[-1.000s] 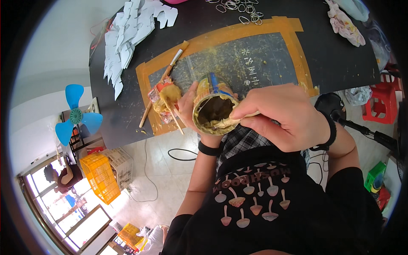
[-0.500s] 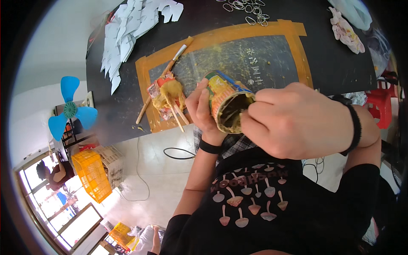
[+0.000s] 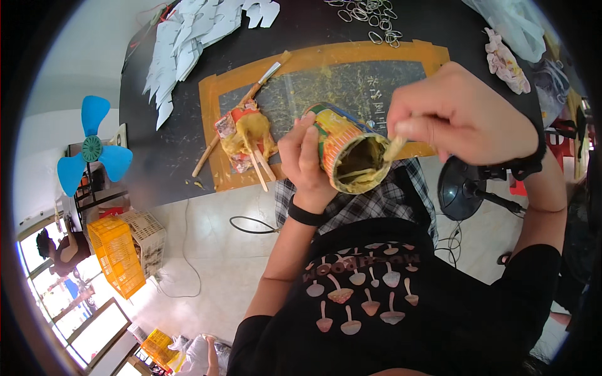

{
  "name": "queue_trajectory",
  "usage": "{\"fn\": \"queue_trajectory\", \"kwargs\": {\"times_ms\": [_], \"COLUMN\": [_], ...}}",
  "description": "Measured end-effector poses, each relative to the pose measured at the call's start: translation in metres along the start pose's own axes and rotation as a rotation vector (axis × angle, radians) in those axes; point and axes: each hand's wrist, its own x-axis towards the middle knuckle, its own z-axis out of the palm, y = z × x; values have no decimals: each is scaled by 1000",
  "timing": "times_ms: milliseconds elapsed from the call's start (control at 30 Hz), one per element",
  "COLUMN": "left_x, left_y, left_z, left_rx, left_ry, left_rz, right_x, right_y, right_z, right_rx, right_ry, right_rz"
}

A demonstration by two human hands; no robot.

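Note:
My left hand (image 3: pixel 305 156) is wrapped round a printed tin can (image 3: pixel 333 128) coloured yellow, green and blue, tilted so its mouth faces me. Yellow-brown paste coats the can's inner wall and rim. Above the rim on the right, the fingers of my right hand (image 3: pixel 467 119) pinch a short paste-coated stick (image 3: pixel 394 149); its far end touches or nearly touches the rim. Left of the can, a thick lump of yellow paste (image 3: pixel 254 128) sits on a red printed packet (image 3: pixel 226 124), with two wooden sticks (image 3: pixel 259 164) poking out. A brush (image 3: pixel 266 75) lies just beyond.
Brown tape (image 3: pixel 338 51) frames a smeared panel on the black table. White cut pieces (image 3: pixel 182 53) and metal rings (image 3: pixel 382 22) lie at the back. A pink glove-like cloth (image 3: pixel 506 62) is at right. Left are a blue-bladed fan (image 3: pixel 92 149), a yellow crate (image 3: pixel 113 257) and another person (image 3: pixel 68 252).
My right hand has risen up and right, away from the can's mouth, and the paste-coated stick now shows. My left hand and the can have stayed nearly in place. The whole view has shifted slightly.

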Motion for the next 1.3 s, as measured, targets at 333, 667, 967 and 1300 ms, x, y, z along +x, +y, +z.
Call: {"fn": "queue_trajectory", "kwargs": {"times_ms": [333, 667, 967, 1300], "left_x": [3, 3, 10, 22], "left_y": [3, 1, 5, 10], "left_z": [3, 0, -1, -1], "left_rx": [61, 112, -29, -72], "left_ry": [8, -20, -51, -139], "left_rz": [-42, -60, -413, -494], "right_x": [-24, -50, -45, -19], "right_y": [53, 47, 45, 41], "right_z": [84, 55, 62, 92], "right_rx": [1468, 2204, 1366, 1132], "right_ry": [313, 393, 986, 864], "right_rz": [287, -774, -200, -296]}}
